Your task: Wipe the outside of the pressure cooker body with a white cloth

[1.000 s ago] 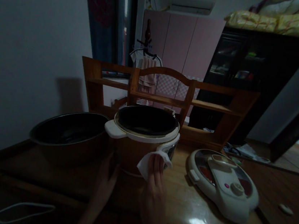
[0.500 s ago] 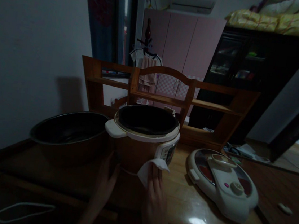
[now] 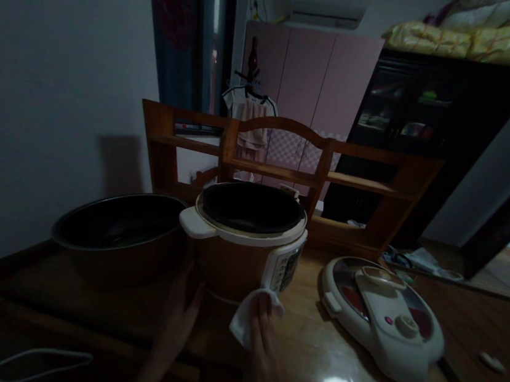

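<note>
An open rice cooker (image 3: 241, 248) with a brown body and white rim stands on the wooden table (image 3: 310, 346). My right hand (image 3: 264, 347) is closed on a white cloth (image 3: 249, 317), held against the cooker's lower front just below its control panel (image 3: 286, 268). My left hand (image 3: 179, 315) rests with fingers stretched against the cooker's lower left side, steadying it. The room is dim.
A large dark bowl (image 3: 117, 230) sits left of the cooker. The cooker's white lid (image 3: 382, 312) lies on the table to the right. A wooden shelf rack (image 3: 285, 170) stands behind. A white cable (image 3: 21, 351) trails at the lower left.
My right hand with the cloth has slid down the cooker's front, from over the control panel to its base. The left hand has stayed in place.
</note>
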The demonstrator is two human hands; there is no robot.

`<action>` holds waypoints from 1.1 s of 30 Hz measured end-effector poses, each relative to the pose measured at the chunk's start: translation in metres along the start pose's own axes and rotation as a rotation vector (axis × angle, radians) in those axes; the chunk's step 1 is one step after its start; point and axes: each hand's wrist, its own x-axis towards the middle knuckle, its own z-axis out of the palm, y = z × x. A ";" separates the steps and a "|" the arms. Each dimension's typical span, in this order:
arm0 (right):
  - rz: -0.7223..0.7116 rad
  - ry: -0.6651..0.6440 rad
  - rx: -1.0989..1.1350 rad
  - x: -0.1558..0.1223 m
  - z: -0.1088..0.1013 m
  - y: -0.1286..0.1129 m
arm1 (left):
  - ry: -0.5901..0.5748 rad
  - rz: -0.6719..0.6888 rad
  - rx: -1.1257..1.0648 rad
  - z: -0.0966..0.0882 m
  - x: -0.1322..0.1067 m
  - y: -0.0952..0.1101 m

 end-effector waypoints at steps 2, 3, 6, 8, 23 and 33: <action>-0.009 -0.005 0.024 0.011 -0.019 -0.008 | 0.009 0.007 -0.004 0.001 0.000 -0.002; -0.062 0.010 0.030 0.019 -0.029 -0.012 | 0.012 0.002 -0.006 0.001 0.000 -0.003; -0.158 0.037 -0.021 0.047 -0.053 -0.019 | 0.018 -0.004 -0.005 0.002 0.000 -0.006; -0.164 0.040 -0.067 0.063 -0.057 -0.018 | 0.025 0.012 -0.007 0.002 0.000 -0.006; -0.069 -0.075 -0.160 0.056 -0.031 -0.006 | 0.009 0.002 -0.024 0.001 0.000 -0.003; -0.078 -0.094 -0.163 0.038 -0.021 0.004 | 0.006 -0.007 -0.035 0.000 -0.001 0.000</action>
